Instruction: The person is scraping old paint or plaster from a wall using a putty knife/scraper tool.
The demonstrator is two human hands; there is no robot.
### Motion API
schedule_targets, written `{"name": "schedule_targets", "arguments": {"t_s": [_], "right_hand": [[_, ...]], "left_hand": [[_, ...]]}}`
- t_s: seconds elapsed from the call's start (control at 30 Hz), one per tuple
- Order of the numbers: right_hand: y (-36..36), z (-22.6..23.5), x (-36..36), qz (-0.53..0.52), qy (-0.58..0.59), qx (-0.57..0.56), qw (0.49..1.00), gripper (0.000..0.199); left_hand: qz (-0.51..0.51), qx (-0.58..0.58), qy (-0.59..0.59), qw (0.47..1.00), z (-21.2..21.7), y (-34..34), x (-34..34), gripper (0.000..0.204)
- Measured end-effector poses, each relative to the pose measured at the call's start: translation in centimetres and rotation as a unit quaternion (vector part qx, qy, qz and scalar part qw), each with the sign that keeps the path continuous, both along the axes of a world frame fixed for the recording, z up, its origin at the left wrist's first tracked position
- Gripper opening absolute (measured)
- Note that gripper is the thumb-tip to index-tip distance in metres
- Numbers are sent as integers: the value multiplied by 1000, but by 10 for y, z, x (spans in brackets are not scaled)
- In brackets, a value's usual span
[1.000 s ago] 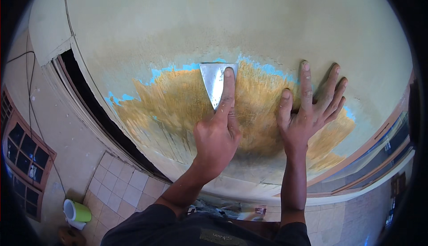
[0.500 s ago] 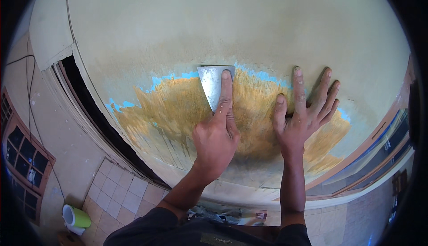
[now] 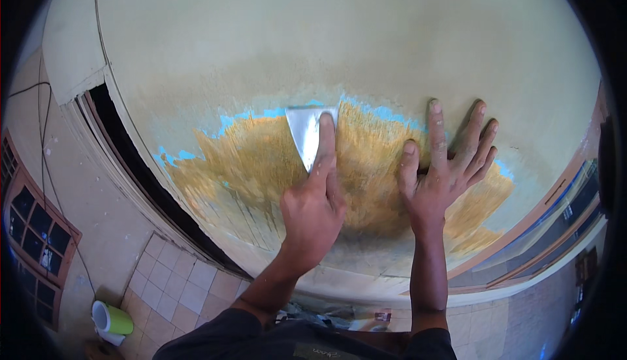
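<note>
Gripping scraper (image 3: 307, 135): left hand (image 3: 312, 211) | right hand (image 3: 444, 171) open, flat on wall (image 3: 326, 33) | green cup (image 3: 111, 319): contents unseen

The left hand (image 3: 312, 206) is curling closed, forefinger pointing straight ahead; the right hand (image 3: 439, 177) is lying flat, fingers spreading.

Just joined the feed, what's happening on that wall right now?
A person is scraping paint off a wall. The left hand holds a metal scraper, index finger laid along its blade, with the blade's edge at the top of a scraped patch where yellow-brown shows under the cream paint, fringed with bits of blue. The right hand lies flat on the wall beside it, fingers spread. A green cup lies on the tiled floor below.
</note>
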State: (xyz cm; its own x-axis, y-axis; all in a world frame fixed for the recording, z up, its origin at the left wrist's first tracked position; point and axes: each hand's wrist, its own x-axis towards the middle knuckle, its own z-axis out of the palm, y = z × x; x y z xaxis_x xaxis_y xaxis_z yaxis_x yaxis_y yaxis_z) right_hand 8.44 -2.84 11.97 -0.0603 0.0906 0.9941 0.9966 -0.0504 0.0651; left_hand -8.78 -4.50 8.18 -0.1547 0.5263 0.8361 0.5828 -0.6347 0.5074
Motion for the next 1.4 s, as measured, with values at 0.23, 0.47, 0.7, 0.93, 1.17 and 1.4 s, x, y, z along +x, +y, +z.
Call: {"name": "schedule_targets", "arguments": {"t_s": [0.23, 0.47, 0.7, 0.93, 1.17, 1.4], "right_hand": [[2, -3, 0, 0, 1, 4, 1000, 51], [2, -2, -2, 4, 0, 11, 1000, 51], [6, -4, -6, 0, -4, 17, 1000, 52], [4, -4, -7, 0, -12, 19, 1000, 52], [-1, -2, -11, 2, -7, 15, 1000, 51], [1, -6, -12, -8, 6, 8, 1000, 49]], "left_hand": [[-18, -13, -9, 1000, 5, -1, -2, 78], [-7, 20, 13, 1000, 21, 0, -7, 72], [-47, 5, 5, 999, 9, -1, -11, 91], [-9, 20, 27, 999, -4, 1, -13, 84], [-14, -37, 20, 999, 18, -3, -14, 63], [-43, 39, 4, 998, -2, -6, -12, 75]]}}
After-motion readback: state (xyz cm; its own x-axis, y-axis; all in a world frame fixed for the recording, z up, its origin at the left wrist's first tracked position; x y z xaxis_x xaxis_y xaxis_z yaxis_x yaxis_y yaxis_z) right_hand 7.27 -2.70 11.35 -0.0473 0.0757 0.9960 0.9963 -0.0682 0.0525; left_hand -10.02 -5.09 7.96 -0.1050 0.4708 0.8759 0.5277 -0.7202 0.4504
